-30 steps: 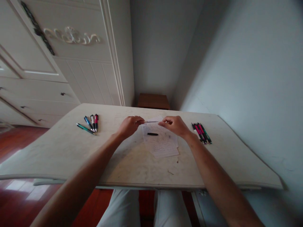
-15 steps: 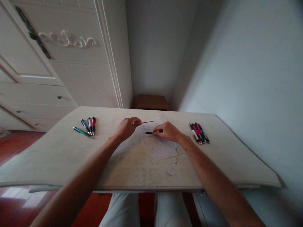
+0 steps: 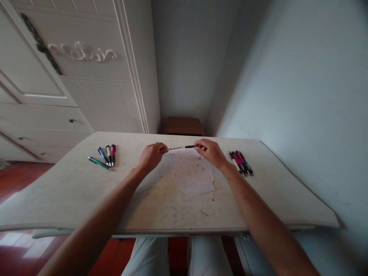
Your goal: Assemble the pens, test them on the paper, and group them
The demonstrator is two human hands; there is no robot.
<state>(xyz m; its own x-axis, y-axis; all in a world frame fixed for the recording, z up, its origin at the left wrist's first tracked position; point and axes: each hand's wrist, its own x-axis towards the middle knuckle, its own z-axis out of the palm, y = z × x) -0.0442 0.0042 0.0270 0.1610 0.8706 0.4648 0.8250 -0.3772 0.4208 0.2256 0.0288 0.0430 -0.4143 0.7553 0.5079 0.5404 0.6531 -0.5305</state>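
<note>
My left hand [image 3: 151, 156] pinches a pen part whose thin dark refill [image 3: 176, 148] sticks out to the right. My right hand [image 3: 211, 152] has its fingers closed on a short black pen barrel [image 3: 189, 146]. The barrel's left end faces the refill tip, with the two almost in line and very close; whether they touch I cannot tell. Both hands are over the far edge of a handwritten paper sheet [image 3: 192, 176]. The rest of the left pen part is hidden by my fingers.
Several pens [image 3: 108, 155] lie on the left of the white table [image 3: 155, 207], a green one slanting across their ends. Another row of pens [image 3: 241, 163] lies at right. A white cabinet [image 3: 112, 99] stands behind left; a wall [image 3: 301, 96] runs along the right.
My right hand has moved up and away from me with the black barrel, from above the paper's middle to the refill's level. My left hand has shifted slightly left.
</note>
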